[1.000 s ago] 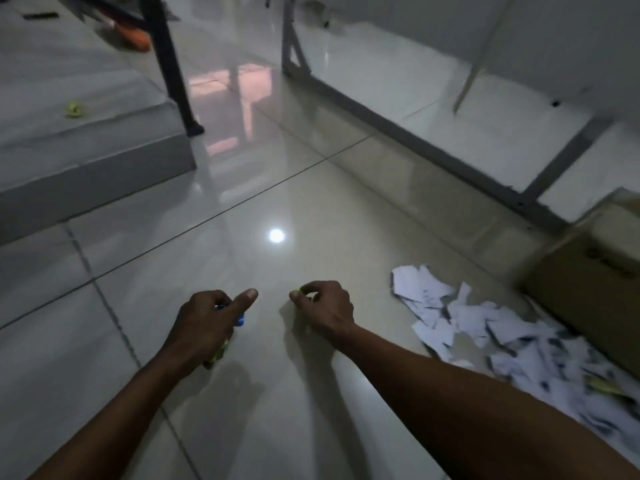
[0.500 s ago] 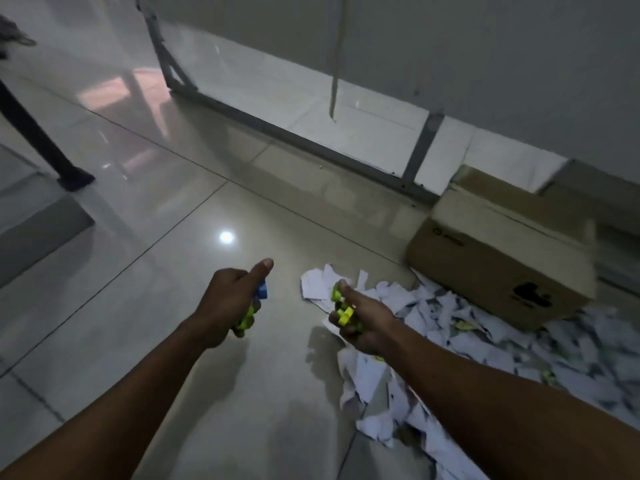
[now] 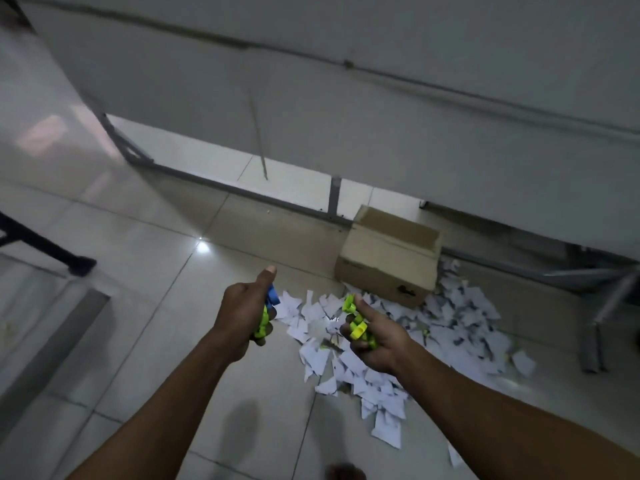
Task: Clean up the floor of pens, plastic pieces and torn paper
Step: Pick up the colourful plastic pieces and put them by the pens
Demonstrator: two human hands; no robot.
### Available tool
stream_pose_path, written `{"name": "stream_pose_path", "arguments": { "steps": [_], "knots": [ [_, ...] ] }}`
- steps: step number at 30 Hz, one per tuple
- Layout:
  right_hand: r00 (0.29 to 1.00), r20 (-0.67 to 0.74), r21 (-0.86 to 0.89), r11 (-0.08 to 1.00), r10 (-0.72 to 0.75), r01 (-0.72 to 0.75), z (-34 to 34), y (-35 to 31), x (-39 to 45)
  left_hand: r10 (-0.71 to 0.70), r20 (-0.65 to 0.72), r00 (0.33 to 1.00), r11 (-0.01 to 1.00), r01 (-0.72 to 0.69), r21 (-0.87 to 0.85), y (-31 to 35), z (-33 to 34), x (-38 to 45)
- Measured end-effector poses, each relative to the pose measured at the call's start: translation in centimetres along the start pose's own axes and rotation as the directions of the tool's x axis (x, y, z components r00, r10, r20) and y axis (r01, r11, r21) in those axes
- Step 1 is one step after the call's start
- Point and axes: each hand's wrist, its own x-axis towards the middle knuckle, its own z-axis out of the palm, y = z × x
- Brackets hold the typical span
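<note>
A wide scatter of torn white paper scraps (image 3: 408, 344), some printed dark, lies heaped on the glossy tiled floor (image 3: 145, 278), spreading from the foot of the brown cardboard box (image 3: 388, 261) toward the viewer. A few small yellow-green bits show among the scraps. More lime-green plastic pieces (image 3: 356, 323), ring-like and chunky, are bunched in the right hand (image 3: 374, 336). The left hand (image 3: 242, 313) grips another cluster of green plastic pieces (image 3: 261, 327) along with a blue plastic piece (image 3: 273, 295) poking out beneath the raised thumb.
</note>
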Motion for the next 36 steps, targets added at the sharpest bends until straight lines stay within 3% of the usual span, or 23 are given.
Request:
{"name": "stream_pose_path", "arguments": {
  "steps": [9,15,20,25,30,36],
  "knots": [
    [0.988,-0.027,0.059,0.986,-0.152,0.153,1.8,-12.0,-23.7,-0.011,0.149,0.989,0.999,0.015,-0.029,17.9,4.7,-16.0],
    [0.962,-0.017,0.172,0.947,-0.272,0.271,0.8,-15.5,-35.1,0.034,0.259,0.965,0.999,-0.032,-0.012,24.7,7.9,-23.3],
    [0.928,-0.007,0.329,0.875,-0.373,0.354,-1.7,-16.1,-42.8,0.039,0.365,0.93,0.997,-0.06,0.048,26.3,11.5,-29.1],
    [0.869,-0.11,0.426,0.767,-0.482,0.48,-6.2,-16.2,-49.0,0.026,0.477,0.879,0.991,-0.087,0.106,26.8,17.3,-34.3],
    [0.794,-0.216,0.523,0.619,-0.568,0.585,-12.5,-16.6,-54.3,-0.055,0.595,0.801,0.991,-0.029,0.131,26.6,24.9,-39.8],
    [0.706,-0.35,0.574,0.455,-0.616,0.681,-22.4,-17.0,-60.8,-0.038,0.701,0.712,0.97,-0.143,0.199,25.2,36.3,-47.2]
  ]
}}
